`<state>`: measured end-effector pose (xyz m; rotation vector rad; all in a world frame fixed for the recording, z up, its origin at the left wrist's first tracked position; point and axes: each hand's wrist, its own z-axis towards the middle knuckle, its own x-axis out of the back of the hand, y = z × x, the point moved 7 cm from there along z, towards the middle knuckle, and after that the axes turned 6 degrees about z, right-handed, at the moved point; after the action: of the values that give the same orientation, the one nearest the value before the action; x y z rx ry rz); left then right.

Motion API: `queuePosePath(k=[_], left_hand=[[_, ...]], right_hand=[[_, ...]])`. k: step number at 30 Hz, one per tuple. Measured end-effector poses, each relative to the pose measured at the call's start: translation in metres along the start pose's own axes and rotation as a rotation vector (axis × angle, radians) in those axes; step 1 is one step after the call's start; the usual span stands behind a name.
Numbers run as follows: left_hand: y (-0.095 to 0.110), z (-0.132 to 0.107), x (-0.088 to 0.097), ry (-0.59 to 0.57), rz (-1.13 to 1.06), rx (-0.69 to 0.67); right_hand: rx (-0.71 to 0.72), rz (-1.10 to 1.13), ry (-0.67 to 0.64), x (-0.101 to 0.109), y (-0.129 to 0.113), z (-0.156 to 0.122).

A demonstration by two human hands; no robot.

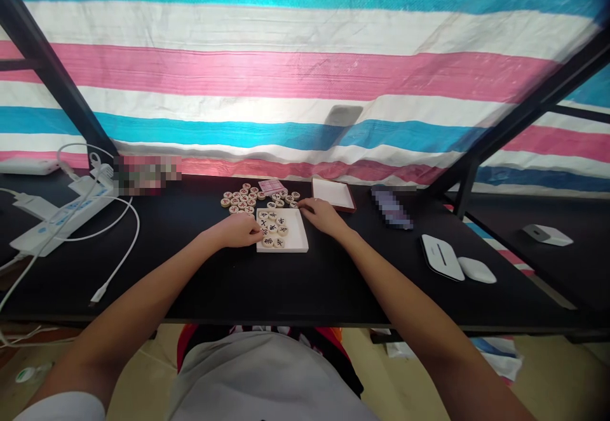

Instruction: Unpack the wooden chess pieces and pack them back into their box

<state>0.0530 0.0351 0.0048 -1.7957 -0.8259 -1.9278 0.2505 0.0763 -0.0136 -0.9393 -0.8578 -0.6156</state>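
A shallow white box (298, 233) lies on the black desk, with several round Chinese chess pieces (272, 227) lying flat in its left part, dark characters up. At the box's left wall my left hand (237, 230) is closed, its fingertips pinching a piece by the edge. My right hand (324, 214) reaches past the far right corner of the box. Its fingers are drawn together on a chess piece (294, 204) of the dark-marked group behind the box. A group of red-marked pieces (238, 201) sits behind my left hand.
Behind the pieces lie a pink printed card (273, 187) and a box lid (333, 193). A blurred phone-like object (391, 207), a white device (441, 257) and a white mouse (477, 270) are at right. A power strip (61, 218) with cables occupies the left.
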Motion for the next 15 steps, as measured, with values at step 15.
queuePosePath(k=[15], left_hand=[[0.0, 0.0, 0.0, -0.018, -0.021, 0.011]], right_hand=[[0.089, 0.074, 0.056, 0.001, -0.013, -0.002]])
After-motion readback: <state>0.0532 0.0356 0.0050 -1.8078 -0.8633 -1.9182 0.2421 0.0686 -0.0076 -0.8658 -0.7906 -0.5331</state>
